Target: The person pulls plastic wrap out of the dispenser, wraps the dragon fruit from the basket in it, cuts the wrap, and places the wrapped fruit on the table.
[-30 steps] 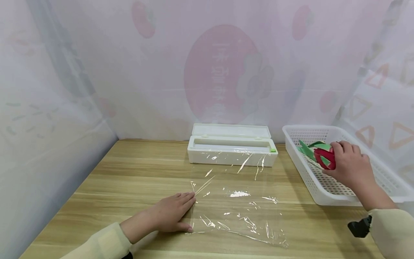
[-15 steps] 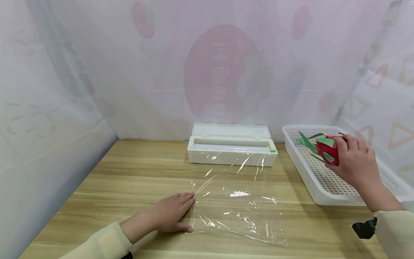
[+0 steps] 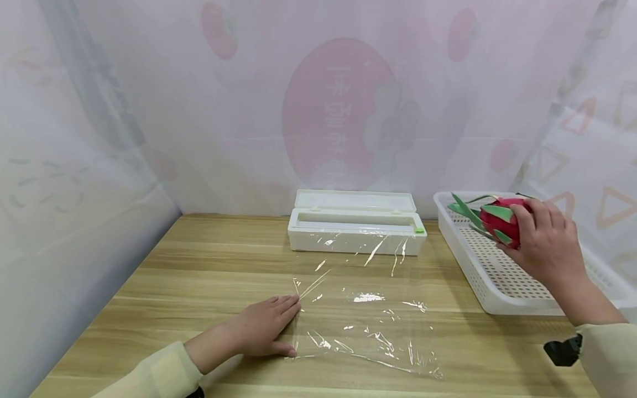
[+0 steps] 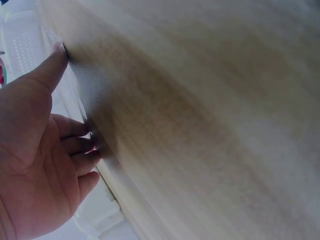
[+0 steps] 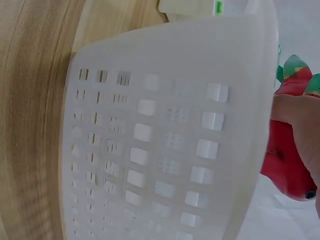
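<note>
Our right hand (image 3: pixel 547 246) gripped a red dragon fruit (image 3: pixel 500 222) with green scales, fingers curled round its far side, and held it in the air above the white perforated basket (image 3: pixel 490 276) at the right end of the wooden table (image 3: pixel 209 265). The fruit sat clear of the basket floor, its green tips pointing left over the near rim. From the right wrist view we saw the basket's slotted wall (image 5: pixel 165 150) close up and, past its rim, the red fruit (image 5: pixel 285 165) with our fingers (image 5: pixel 300 115) wrapped over it; how the thumb lay we could not tell.

Our left hand (image 3: pixel 261 331) lay flat on the table, fingers straight and together, pressing down the left edge of a sheet of clear cling film (image 3: pixel 368 326) spread across the wood. It held nothing. The left wrist view showed the same hand (image 4: pixel 40 165) with its thumb stretched out and its fingertips (image 4: pixel 87 147) touching the tabletop, though that picture was blurred.

The film ran from under our left fingertips back to a white film dispenser box (image 3: pixel 355 232), whose lid stood open against the curtain. A small green slider (image 3: pixel 420 230) sat at the box's right end. The box stood just beside the basket's left wall, and both were well apart from our left hand. Cream sleeves covered both our forearms.
</note>
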`<state>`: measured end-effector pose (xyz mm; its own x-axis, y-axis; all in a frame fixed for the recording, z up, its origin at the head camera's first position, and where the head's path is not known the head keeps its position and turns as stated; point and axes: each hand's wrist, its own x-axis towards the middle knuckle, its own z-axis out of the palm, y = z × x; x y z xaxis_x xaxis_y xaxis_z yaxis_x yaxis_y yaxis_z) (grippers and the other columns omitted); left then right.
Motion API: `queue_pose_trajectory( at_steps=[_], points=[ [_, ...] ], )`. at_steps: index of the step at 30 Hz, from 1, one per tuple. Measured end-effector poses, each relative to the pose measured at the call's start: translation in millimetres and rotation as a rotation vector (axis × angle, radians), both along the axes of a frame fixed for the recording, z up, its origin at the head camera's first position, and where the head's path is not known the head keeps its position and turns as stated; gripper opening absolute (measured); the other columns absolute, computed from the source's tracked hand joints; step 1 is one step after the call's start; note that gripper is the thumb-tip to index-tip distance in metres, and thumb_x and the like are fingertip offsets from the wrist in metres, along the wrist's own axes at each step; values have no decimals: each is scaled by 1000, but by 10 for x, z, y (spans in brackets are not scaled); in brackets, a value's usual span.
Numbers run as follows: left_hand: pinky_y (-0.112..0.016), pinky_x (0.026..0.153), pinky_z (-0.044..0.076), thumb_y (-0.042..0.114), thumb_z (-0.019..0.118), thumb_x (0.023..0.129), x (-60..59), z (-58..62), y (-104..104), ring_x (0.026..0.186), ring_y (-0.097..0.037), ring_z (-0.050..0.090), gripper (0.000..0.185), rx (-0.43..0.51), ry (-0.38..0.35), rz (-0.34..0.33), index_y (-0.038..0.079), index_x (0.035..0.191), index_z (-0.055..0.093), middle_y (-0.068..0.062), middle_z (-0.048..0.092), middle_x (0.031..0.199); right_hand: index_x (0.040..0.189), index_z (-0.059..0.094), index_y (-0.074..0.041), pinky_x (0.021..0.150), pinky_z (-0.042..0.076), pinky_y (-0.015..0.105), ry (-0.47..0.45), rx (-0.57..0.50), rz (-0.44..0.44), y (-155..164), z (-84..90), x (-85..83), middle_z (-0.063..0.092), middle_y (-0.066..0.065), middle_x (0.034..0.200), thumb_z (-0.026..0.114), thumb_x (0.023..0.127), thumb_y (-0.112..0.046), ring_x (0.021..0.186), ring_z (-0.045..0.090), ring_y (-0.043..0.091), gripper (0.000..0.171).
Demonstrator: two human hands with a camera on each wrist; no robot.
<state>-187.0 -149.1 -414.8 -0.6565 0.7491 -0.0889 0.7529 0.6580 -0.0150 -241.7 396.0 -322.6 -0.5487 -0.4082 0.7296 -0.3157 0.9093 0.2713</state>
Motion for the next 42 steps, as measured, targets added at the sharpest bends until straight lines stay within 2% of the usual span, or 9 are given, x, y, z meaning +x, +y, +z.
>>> queue_pose_trajectory(
  at_steps=[8,14,21,27,37,42],
  points=[
    [-44,110,32,63,53,90,4,2,-2,137,-30,36,87,-1,2,-4,-4,143,41,-19,38,150,127,43,4,68,40,69,69,6,92,-105,45,7,43,31,124,21,91,-70,109,42,51,85],
    [-44,110,31,63,53,90,12,13,5,138,-30,35,87,6,-15,2,-5,144,41,-20,36,150,126,44,5,72,40,68,75,8,138,-226,97,19,44,32,123,25,92,-67,109,42,50,82],
    [-44,110,31,65,52,90,23,22,6,138,-30,36,88,5,-14,2,-4,144,41,-19,37,150,125,45,5,65,43,67,99,12,181,-400,133,46,46,31,123,28,93,-65,109,44,50,79],
    [-44,110,31,64,52,90,16,21,7,138,-30,36,88,5,-14,3,-4,144,41,-19,37,150,122,47,6,69,43,66,113,2,259,-569,146,21,48,32,121,34,93,-62,108,46,50,75],
    [-44,110,31,65,51,90,18,29,20,138,-30,35,89,-4,-12,4,-4,144,41,-19,37,150,121,49,5,69,44,63,109,-2,365,-872,98,16,49,30,122,40,94,-58,104,49,50,70],
    [-44,110,31,65,51,90,9,31,23,138,-30,36,88,-10,-8,2,-4,144,40,-20,37,150,122,49,6,73,45,62,71,-7,401,-1042,65,31,49,30,122,41,94,-57,105,49,49,69]
  ],
)
